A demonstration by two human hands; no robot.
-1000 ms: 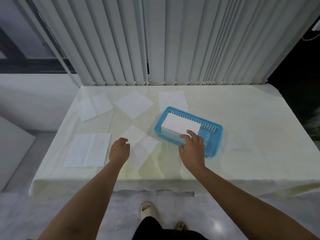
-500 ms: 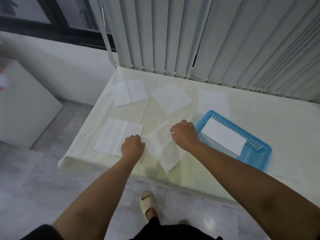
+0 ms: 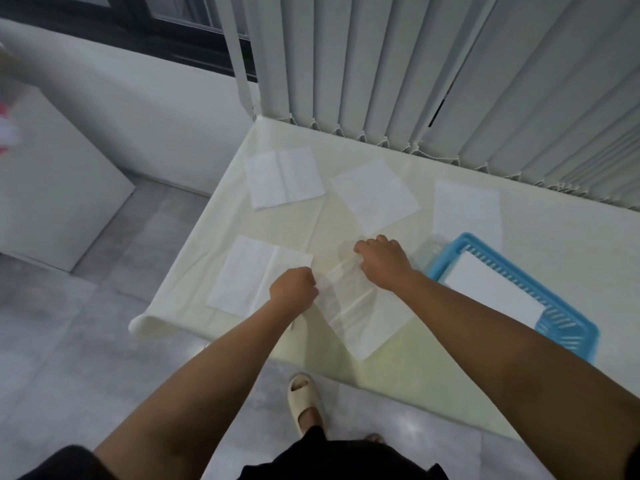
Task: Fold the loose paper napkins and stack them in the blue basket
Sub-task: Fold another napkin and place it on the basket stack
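Left hand (image 3: 293,289) and right hand (image 3: 382,263) both pinch 1 napkin (image 3: 356,317); blue basket (image 3: 571,329) beside.

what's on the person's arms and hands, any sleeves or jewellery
Both forearms are bare. No glove, watch, bracelet or ring shows on the left hand or the right hand. A black sleeve shows only at the left upper arm, at the bottom edge of the picture.

mid-frame, the left hand (image 3: 293,289) and right hand (image 3: 382,263) pinch a thin white paper napkin (image 3: 360,318) on the cream-clothed table (image 3: 554,244); at right, a blue slotted plastic basket (image 3: 568,329) holds one folded white napkin (image 3: 495,289).
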